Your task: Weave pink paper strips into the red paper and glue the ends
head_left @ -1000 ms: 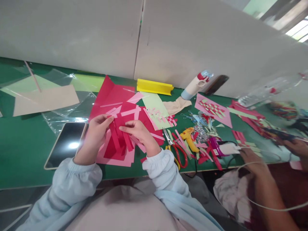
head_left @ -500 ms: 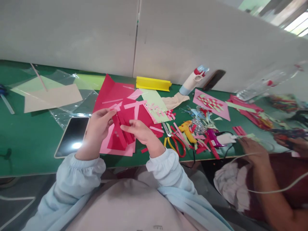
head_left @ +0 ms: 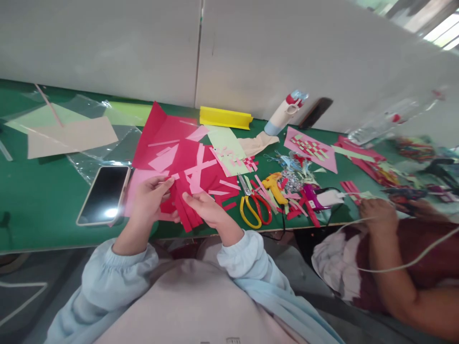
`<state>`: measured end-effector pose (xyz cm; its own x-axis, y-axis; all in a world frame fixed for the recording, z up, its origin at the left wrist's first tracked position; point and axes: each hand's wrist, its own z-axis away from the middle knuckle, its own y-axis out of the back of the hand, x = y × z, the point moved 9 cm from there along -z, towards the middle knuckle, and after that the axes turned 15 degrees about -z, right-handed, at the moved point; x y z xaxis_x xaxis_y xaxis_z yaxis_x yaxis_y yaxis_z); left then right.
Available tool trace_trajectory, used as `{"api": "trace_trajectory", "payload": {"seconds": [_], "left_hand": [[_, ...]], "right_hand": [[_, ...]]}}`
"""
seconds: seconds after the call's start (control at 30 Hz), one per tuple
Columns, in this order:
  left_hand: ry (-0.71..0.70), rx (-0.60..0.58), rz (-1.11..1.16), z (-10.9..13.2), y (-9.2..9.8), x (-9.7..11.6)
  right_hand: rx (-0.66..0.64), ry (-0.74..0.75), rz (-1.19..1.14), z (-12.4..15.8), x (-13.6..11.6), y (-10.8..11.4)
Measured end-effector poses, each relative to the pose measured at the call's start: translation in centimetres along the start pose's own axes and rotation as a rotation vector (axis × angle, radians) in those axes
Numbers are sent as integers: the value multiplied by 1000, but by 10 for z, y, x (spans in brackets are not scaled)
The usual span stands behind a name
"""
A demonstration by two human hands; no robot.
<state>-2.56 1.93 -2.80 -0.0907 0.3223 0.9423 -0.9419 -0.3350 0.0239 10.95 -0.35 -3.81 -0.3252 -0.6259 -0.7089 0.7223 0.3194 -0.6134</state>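
Between my two hands is a piece of red paper point(head_left: 185, 209) slit into several strips. My left hand point(head_left: 150, 196) is closed, pinching its upper left edge between thumb and fingers. On its right side my right hand point(head_left: 205, 206) grips it, thumb on top and the other fingers mostly hidden beneath. Pink paper point(head_left: 138, 187) and more red sheets point(head_left: 182, 155) lie on the table under and beyond my hands. Loose pink strips point(head_left: 201, 167) rest on the red sheets. Scissors point(head_left: 255, 210) with red and yellow handles lie right of my right hand.
A phone point(head_left: 103, 196) lies left of my left hand. Rightward are a yellow glue gun point(head_left: 275, 187), a purple glue gun point(head_left: 315, 198), paper scraps and woven paper point(head_left: 311, 147). A yellow channel piece point(head_left: 225, 118) stands by the wall. A co-worker's hand point(head_left: 378, 212) is at far right.
The slit red paper has come lower and nearer to me, its strips now closer together. My right thumb has moved onto it. The camera view has shifted slightly.
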Motion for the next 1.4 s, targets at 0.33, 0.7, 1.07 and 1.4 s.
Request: {"api": "trace_trajectory", "payload": {"seconds": [0.33, 0.7, 1.07, 1.4], "left_hand": [[-31, -61, -6, 14, -4, -4], [-22, -9, -14, 22, 2, -1], [-142, 57, -55, 40, 6, 18], [-174, 79, -197, 46, 10, 26]], "right_hand": [[-69, -110, 61, 10, 5, 3], [112, 91, 354, 9, -23, 15], [313, 340, 14, 12, -38, 23], [299, 423, 233, 18, -56, 19]]}}
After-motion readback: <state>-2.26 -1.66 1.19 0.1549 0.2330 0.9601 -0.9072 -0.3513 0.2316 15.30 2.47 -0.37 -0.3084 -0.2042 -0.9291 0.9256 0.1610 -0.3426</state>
